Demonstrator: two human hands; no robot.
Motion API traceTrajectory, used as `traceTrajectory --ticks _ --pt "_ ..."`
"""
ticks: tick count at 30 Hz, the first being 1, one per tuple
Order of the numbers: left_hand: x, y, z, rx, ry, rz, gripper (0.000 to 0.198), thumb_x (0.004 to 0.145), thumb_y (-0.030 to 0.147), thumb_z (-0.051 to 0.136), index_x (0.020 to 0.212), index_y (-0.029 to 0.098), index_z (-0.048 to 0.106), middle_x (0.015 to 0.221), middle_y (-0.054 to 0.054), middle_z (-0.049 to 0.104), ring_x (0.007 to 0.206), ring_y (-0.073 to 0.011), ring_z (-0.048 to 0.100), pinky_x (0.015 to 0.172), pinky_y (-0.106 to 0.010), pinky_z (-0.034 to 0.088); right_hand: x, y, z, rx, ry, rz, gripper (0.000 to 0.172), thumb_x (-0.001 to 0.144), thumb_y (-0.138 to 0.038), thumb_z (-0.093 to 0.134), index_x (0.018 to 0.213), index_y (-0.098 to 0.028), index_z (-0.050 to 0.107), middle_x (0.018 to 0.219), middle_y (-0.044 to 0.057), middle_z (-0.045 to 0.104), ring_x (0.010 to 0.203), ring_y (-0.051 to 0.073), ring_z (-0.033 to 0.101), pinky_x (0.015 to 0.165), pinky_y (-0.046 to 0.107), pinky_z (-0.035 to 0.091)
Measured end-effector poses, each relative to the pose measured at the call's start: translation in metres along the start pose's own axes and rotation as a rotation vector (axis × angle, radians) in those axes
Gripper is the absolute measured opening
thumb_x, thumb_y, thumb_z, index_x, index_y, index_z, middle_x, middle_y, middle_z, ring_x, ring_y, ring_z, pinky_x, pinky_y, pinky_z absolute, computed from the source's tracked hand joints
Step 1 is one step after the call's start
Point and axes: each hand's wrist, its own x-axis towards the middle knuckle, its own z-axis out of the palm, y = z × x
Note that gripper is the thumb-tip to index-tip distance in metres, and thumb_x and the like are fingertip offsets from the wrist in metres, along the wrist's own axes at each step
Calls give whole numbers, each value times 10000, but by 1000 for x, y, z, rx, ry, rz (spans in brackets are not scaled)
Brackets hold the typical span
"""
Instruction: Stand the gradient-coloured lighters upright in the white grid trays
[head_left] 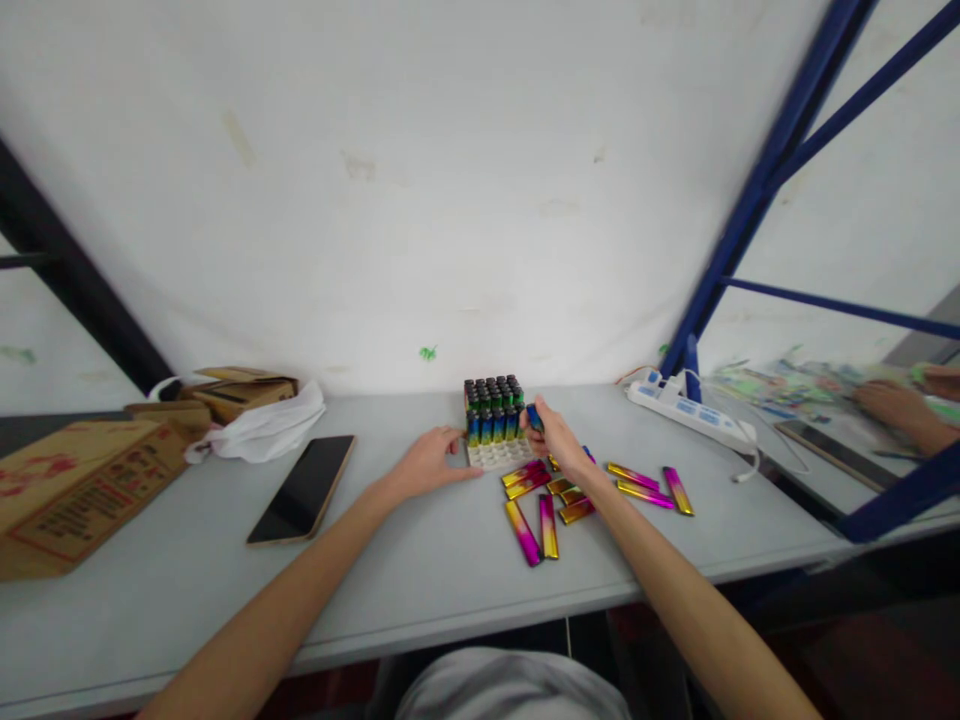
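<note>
Appears to be a workshop or small assembly room. Judged so from plain grey bench [435,560] against scuffed white wall [480,250], blue metal frame [757,200], power strip [690,412], carton [90,480], rows of like tubes [496,428] in a tray [499,456], and another person's hand [900,410] beyond the frame.

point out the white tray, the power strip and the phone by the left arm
White tray [495,457]: head view, on bare front part.
Power strip [691,413]: head view, middle of its top.
Phone [302,490]: head view, on its dark screen.
</note>
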Motion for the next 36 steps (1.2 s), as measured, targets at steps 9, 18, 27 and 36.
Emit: traceTrajectory --ticks 9,18,27,36 --pt "0 0 3 6 18 -2 583 712 756 639 829 188 585 801 -29 593 754 -207 550 691 -309 406 -7 -6 7 -650 -20 -506 363 924 -535 564 850 -186 625 850 44 611 772 174 552 735 292 443" --pt "0 3 3 17 28 -4 564 708 743 652 814 192 602 809 -41 598 778 -221 558 706 -320 423 7 1 29 -809 -73 -498 284 1010 -404 487 823 -207 573 761 32 687 668 163 596 663 259 382" --pt "0 1 4 -7 31 10 573 715 735 653 861 181 619 818 -53 603 777 -228 564 709 -320 421 5 -5 38 -1159 -168 -517 165 1006 -301 532 941 -179 623 872 84 690 805 196 633 717 262 397" --pt "0 2 2 1 17 -2 579 709 751 650 821 183 624 814 -48 596 776 -226 571 709 -318 425 -18 -24 -21 -1070 3 -459 288 985 -389 528 845 -198 692 676 38 672 603 165 568 650 266 386"
